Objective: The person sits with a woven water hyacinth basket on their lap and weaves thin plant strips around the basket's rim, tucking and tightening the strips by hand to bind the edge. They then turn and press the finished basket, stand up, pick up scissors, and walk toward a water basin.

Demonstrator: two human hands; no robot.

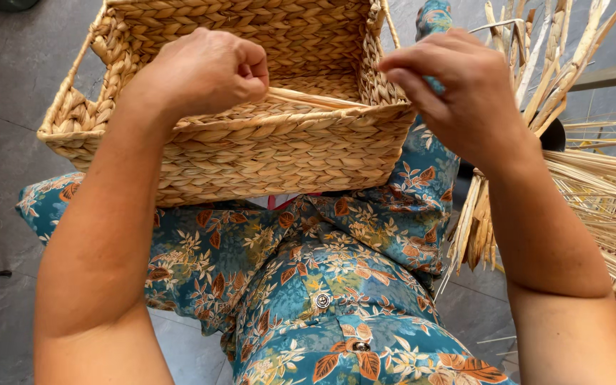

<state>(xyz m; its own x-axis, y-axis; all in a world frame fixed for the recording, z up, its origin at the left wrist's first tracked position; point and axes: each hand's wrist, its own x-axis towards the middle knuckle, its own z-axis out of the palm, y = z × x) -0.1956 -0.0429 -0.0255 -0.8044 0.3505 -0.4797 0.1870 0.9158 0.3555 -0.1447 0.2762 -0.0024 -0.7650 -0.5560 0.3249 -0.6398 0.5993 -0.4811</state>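
**Ana:** While the camera is looking down from the person's head, what is it showing?

**Ben:** 1 rectangular woven basket (251,153) is resting on the person's lap, against teal clothing printed with orange leaves (322,285). 2 bare hands are working at its near rim. The left hand (204,71) is curling into a loose fist and pinching 1 flat pale straw strand (315,98) that is lying along the rim. The right hand (458,85) is hovering at the right corner with fingertips drawn together; I cannot tell whether it is gripping anything.

**Ana:** Which step does that look like?

**Ben:** Judging from the pose, the rim is being finished, with the loose strand being drawn tight along the top edge. The next move would probably call for steady tension from the left hand while the right is guiding the strand's free end into the braid at the corner.

**Ana:** What else is lying around?

**Ben:** 1 loose bundle of dried straw stalks (593,192) is fanning out at the person's right, too many stalks to count. Grey floor tiles (8,85) are showing underneath. 2 buttons are showing on the clothing, and no other person is appearing.
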